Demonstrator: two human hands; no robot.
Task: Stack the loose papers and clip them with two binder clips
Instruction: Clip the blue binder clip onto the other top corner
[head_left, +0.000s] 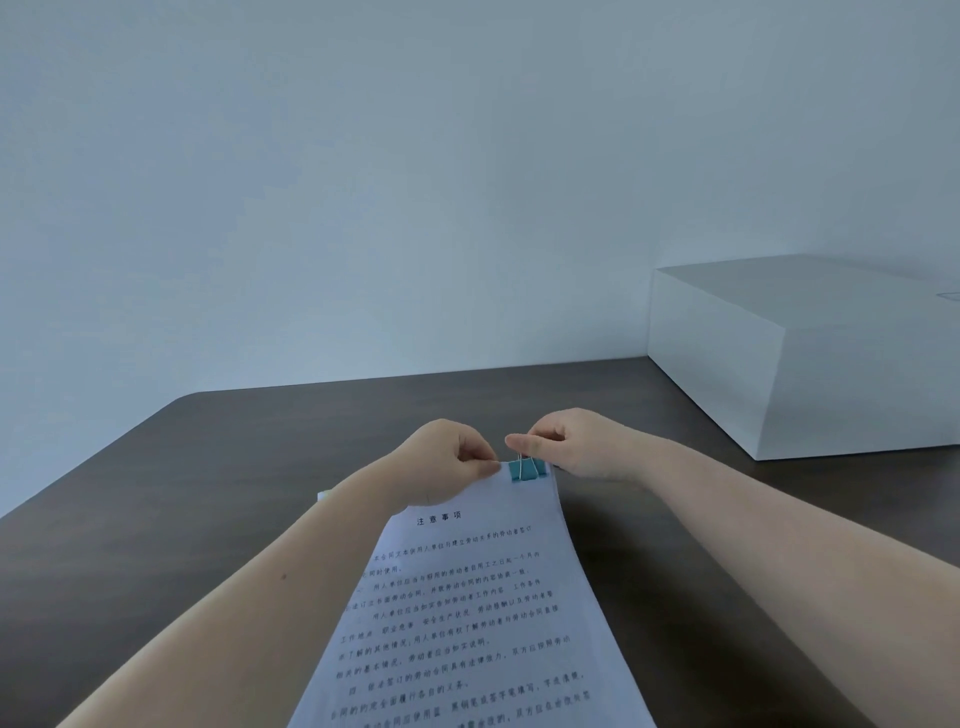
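The paper stack is squared and lies between both forearms. The right hand pinches the wire handles of 1 teal binder clip on the top edge; the left hand pinches that edge just beside it. A 2nd clip seems still needed. The heading reads 注意事项

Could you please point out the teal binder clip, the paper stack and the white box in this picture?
teal binder clip (522, 471): head view, on its teal body at the stack's top edge.
paper stack (467, 613): head view, on the printed top sheet.
white box (831, 384): head view, on its front face.
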